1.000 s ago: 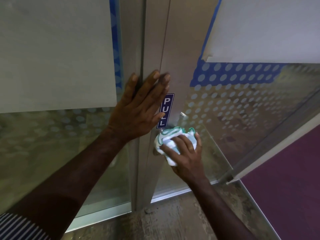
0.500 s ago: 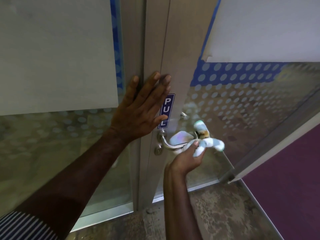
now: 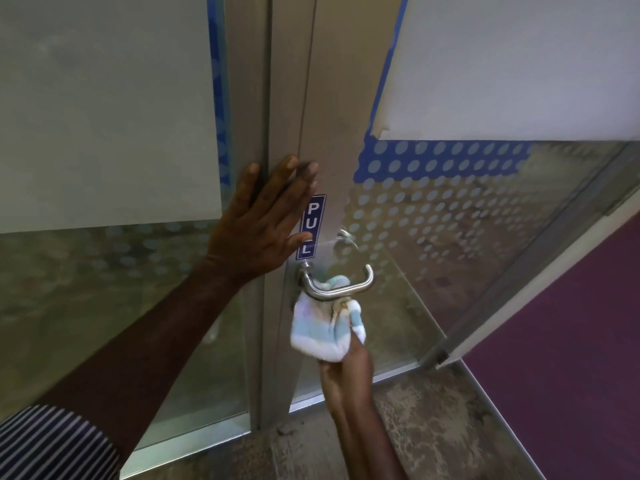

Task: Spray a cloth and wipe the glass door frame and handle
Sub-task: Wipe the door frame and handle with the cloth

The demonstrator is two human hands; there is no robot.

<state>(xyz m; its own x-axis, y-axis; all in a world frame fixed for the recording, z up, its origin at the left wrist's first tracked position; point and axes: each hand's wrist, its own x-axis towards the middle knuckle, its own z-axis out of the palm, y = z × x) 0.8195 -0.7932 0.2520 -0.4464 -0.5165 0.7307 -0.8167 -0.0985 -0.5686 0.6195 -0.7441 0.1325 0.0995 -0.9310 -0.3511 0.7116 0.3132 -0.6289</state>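
brushed metal forms the upright door frame at centre, with glass panels to either side carrying frosted film, a pattern of pale dots and a blue dotted band. a narrow blue label is fixed vertically to the frame and reads "pull" in white capitals; its lower left edge is partly covered by a fingertip. directly below the label a steel lever handle projects from the frame and turns back at its free end. a second handle on the far side shows faintly through the glass.

the left hand lies flat against the frame with fingers straight and spread, holding nothing, its fingertips crossing the seam between the fixed post and the door leaf. a striped sleeve shows at the lower left corner.

the right hand reaches up from below and grips a bunched cloth, white with pale blue and green stripes; most of its fingers are hidden behind the fabric. the cloth sits just under the handle and touches its underside, with a fold showing above the bar inside the lever's curve.

the floor beneath is mottled brown, and a purple carpet lies beyond the door's open edge at right.
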